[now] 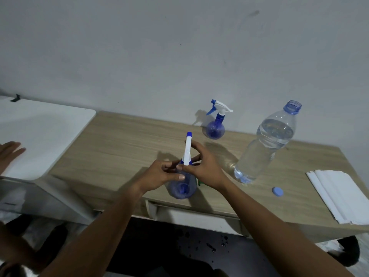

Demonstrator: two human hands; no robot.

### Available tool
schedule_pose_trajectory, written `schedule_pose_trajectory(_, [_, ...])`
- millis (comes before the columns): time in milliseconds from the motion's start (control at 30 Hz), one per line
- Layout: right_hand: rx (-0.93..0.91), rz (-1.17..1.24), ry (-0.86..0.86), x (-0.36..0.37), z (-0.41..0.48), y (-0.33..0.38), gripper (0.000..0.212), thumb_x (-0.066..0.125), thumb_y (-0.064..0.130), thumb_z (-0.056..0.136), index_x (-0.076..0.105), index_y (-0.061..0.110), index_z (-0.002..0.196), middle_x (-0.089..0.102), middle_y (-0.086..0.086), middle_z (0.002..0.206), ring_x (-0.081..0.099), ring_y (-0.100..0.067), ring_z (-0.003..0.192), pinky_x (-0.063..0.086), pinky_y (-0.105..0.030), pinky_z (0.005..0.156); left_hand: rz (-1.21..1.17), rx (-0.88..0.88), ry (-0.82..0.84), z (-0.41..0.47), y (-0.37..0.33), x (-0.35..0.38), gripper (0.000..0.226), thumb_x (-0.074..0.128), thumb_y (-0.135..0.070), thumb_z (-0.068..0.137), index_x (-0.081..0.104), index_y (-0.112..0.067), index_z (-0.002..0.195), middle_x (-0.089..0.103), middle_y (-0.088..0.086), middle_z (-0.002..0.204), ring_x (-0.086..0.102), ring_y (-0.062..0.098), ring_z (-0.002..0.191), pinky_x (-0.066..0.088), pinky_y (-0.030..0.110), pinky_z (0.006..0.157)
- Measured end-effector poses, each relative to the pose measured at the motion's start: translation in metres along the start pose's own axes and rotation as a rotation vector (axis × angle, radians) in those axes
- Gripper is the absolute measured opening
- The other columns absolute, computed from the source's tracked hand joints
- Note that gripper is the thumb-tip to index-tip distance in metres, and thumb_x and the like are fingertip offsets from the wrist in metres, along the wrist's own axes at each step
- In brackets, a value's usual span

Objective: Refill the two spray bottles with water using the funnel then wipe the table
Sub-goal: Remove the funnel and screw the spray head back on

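Blue see-through plastic with a round belly: the near spray bottle stands on the wooden worktop, left of the water bottle and nearer the person. Both hands are on it. The left hand curls its fingers round the neck, thumb across the shoulder. The right hand wraps the collar below the white spray head. It looks as if the head is being turned on its thread, but whether on or off cannot be told, nor how full the belly is.

The bottle is thin-walled and light when empty, so it would probably skid or tip if only the head were twisted. The neck is the stiff place to hold; the belly would dent.

The far spray bottle, head fitted, stands left of the water bottle and further back. The water bottle is uncapped and mostly full: heavy, soft-sided, best taken round the middle. Its blue cap lies just in front of it, and folded white paper lies to its right. A green sliver shows left of its base, possibly the funnel.
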State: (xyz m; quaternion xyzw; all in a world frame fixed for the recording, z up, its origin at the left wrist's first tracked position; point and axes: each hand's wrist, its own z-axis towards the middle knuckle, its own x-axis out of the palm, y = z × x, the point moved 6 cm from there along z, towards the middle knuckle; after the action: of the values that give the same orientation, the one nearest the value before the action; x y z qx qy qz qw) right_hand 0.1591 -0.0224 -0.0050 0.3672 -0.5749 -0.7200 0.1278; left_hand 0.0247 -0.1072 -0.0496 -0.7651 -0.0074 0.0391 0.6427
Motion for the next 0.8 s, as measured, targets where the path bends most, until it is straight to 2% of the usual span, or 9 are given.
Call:
schedule_pose_trajectory(133, [0.110,0.097,-0.029,0.009,-0.006,-0.014,0.071,0.090,0.035,0.073,0.059,0.029,0.136,0.065,0.019,0.127,0.065,-0.003,0.069,0.053,-0.023,0.073,0.024,-0.053,0.017,-0.007,0.005,-0.002,0.022,0.078,-0.003,0.080,0.077,-0.005,0.101,0.077,0.012,0.101,0.072,0.020,0.099,0.054,0.028,0.090])
schedule_pose_trajectory(200, [0.164,0.157,-0.021,0.016,-0.009,-0.020,0.055,0.088,0.031,0.077,0.065,0.024,0.127,0.069,0.013,0.122,0.064,0.001,0.077,0.053,-0.023,0.078,0.041,-0.091,0.034,-0.010,0.007,-0.002,0.013,0.079,-0.005,0.080,0.080,-0.012,0.090,0.077,0.007,0.091,0.072,0.015,0.088,0.053,0.029,0.084])
schedule_pose_trajectory(267, [0.234,0.238,0.002,0.025,-0.011,-0.029,0.042,0.087,0.031,0.079,0.070,0.020,0.116,0.073,0.009,0.115,0.068,-0.004,0.093,0.055,-0.025,0.086,0.071,-0.152,0.050,-0.014,0.013,-0.004,0.005,0.083,-0.019,0.077,0.080,-0.017,0.082,0.074,0.003,0.078,0.067,0.012,0.076,0.050,0.028,0.076])
schedule_pose_trajectory(367, [0.349,0.312,0.043,0.039,-0.016,-0.040,0.036,0.082,0.035,0.083,0.072,0.017,0.112,0.076,0.000,0.110,0.073,-0.015,0.099,0.058,-0.032,0.084,0.104,-0.250,0.070,-0.022,0.023,-0.004,0.038,0.082,-0.049,0.066,0.081,-0.019,0.089,0.072,0.003,0.077,0.062,0.013,0.073,0.047,0.026,0.072])
schedule_pose_trajectory(400, [0.378,0.325,0.047,0.043,-0.017,-0.044,0.035,0.082,0.036,0.084,0.072,0.017,0.111,0.077,-0.002,0.108,0.074,-0.015,0.095,0.058,-0.034,0.082,0.104,-0.283,0.075,-0.025,0.026,-0.004,0.042,0.082,-0.051,0.068,0.080,-0.017,0.094,0.073,0.003,0.079,0.063,0.012,0.072,0.047,0.025,0.072])
schedule_pose_trajectory(500, [0.434,0.367,0.041,0.054,-0.022,-0.053,0.035,0.082,0.036,0.084,0.071,0.016,0.111,0.077,-0.007,0.106,0.074,-0.019,0.091,0.059,-0.035,0.080,0.106,-0.374,0.114,-0.033,0.031,0.000,0.028,0.074,-0.037,0.084,0.076,-0.012,0.098,0.068,-0.008,0.063,0.058,0.001,0.051,0.043,0.016,0.057])
schedule_pose_trajectory(567, [0.465,0.374,0.045,0.060,-0.025,-0.059,0.036,0.081,0.036,0.084,0.071,0.016,0.112,0.077,-0.007,0.106,0.074,-0.020,0.092,0.059,-0.037,0.082,0.117,-0.412,0.116,-0.037,0.035,0.001,0.025,0.073,-0.037,0.086,0.076,-0.016,0.099,0.071,-0.008,0.068,0.061,0.002,0.052,0.045,0.020,0.061])
schedule_pose_trajectory(667, [0.493,0.388,0.067,0.068,-0.028,-0.067,0.036,0.082,0.037,0.083,0.071,0.016,0.110,0.078,-0.006,0.101,0.074,-0.020,0.088,0.058,-0.038,0.081,0.096,-0.440,0.111,-0.043,0.041,0.000,0.023,0.072,-0.037,0.086,0.077,-0.018,0.097,0.077,0.003,0.087,0.072,0.014,0.069,0.050,0.029,0.076])
schedule_pose_trajectory(800, [0.493,0.419,0.071,0.075,-0.031,-0.070,0.029,0.082,0.030,0.084,0.072,0.011,0.104,0.076,-0.001,0.089,0.071,-0.014,0.081,0.057,-0.030,0.075,0.107,-0.447,0.114,-0.048,0.047,-0.002,0.018,0.072,-0.039,0.085,0.078,-0.023,0.090,0.078,0.004,0.088,0.073,0.019,0.073,0.052,0.033,0.083])
